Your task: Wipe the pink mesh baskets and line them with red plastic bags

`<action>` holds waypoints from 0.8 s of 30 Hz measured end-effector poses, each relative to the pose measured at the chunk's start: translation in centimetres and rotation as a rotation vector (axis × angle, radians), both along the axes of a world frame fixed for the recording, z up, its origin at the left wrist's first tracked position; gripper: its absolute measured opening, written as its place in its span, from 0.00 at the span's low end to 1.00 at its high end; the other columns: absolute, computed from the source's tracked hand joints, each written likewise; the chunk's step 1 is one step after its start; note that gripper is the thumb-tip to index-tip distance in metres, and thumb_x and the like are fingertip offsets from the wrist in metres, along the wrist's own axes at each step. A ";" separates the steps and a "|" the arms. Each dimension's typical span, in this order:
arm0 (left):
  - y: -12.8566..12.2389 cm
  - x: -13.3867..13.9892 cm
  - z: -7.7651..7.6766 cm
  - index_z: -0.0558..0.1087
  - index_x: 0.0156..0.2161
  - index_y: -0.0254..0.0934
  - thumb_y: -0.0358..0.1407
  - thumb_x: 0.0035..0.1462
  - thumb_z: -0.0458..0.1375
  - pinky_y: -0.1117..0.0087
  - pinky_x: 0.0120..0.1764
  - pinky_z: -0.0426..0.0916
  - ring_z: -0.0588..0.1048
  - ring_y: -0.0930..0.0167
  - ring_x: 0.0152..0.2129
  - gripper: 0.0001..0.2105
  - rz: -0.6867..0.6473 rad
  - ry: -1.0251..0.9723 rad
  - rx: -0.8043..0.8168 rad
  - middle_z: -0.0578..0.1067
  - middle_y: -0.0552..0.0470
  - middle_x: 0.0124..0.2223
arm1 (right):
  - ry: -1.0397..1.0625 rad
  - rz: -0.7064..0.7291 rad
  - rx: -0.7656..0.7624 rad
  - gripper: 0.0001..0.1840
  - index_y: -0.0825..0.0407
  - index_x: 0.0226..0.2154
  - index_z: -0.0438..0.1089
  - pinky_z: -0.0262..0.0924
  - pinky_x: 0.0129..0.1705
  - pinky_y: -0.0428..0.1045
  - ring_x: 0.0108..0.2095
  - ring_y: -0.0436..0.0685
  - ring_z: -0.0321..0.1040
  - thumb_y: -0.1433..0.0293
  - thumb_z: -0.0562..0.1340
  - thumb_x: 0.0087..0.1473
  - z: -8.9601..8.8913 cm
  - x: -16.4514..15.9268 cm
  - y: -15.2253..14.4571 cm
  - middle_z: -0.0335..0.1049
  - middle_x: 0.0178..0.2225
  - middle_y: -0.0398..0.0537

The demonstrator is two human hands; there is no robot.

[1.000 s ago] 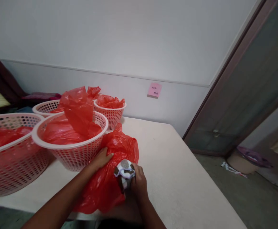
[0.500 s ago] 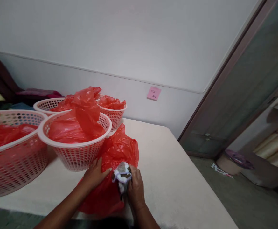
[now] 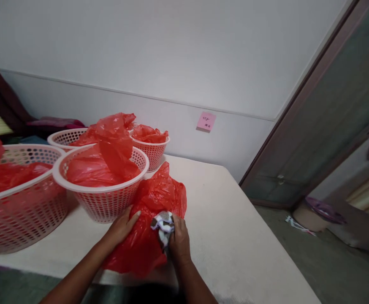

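A crumpled red plastic bag [image 3: 159, 190] lies on the white table in front of me. At its left side, my left hand [image 3: 121, 228] grips the plastic, thumb on top and the other fingers partly hidden. My right hand [image 3: 180, 240] is closed on a small bunched cloth [image 3: 164, 223] patterned in white, grey and dark brown, possibly a sock. The cloth rests against the near middle of the bag; its lower end is hidden by the hand and the plastic.
Pink perforated baskets with red bags inside stand to the left: a large one [image 3: 23, 211], a middle one [image 3: 105, 202] touching the bag's side, and smaller ones [image 3: 154, 152] behind. A pink note pad [image 3: 206, 122] is on the wall. A lined bin [image 3: 314, 215] stands on the floor.
My left thumb has drawn back left from the cloth onto the red bag. The cloth has turned slightly in my right hand. The view has shifted a little.
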State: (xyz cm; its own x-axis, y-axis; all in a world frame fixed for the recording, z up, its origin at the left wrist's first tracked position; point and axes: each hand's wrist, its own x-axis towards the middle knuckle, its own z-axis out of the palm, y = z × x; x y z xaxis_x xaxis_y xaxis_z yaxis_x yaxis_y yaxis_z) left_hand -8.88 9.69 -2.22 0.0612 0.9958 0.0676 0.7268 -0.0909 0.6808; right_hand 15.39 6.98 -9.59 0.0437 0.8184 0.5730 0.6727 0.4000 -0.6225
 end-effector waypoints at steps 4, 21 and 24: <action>-2.2 -0.2 2.7 0.68 0.55 0.29 0.54 0.61 0.44 0.54 0.60 0.59 0.71 0.56 0.55 0.30 -0.015 -0.010 0.052 0.73 0.35 0.56 | 0.044 0.026 0.039 0.33 0.49 0.59 0.59 0.62 0.55 0.57 0.52 0.58 0.64 0.81 0.50 0.50 0.7 0.6 -0.6 0.66 0.50 0.52; -18.1 4.2 -0.3 0.73 0.50 0.39 0.47 0.58 0.55 0.62 0.51 0.71 0.76 0.61 0.49 0.20 0.072 -0.350 0.116 0.79 0.45 0.51 | 0.164 -0.219 -0.330 0.33 0.61 0.59 0.60 0.55 0.59 0.55 0.56 0.64 0.61 0.71 0.51 0.50 1.7 6.4 -5.7 0.64 0.55 0.61; -18.5 2.4 1.6 0.73 0.51 0.40 0.47 0.58 0.55 0.62 0.53 0.70 0.76 0.61 0.50 0.19 0.110 -0.331 0.151 0.78 0.45 0.51 | -0.075 -0.116 -0.450 0.32 0.58 0.59 0.62 0.55 0.57 0.56 0.55 0.65 0.62 0.70 0.53 0.51 2.0 5.9 -6.0 0.65 0.55 0.59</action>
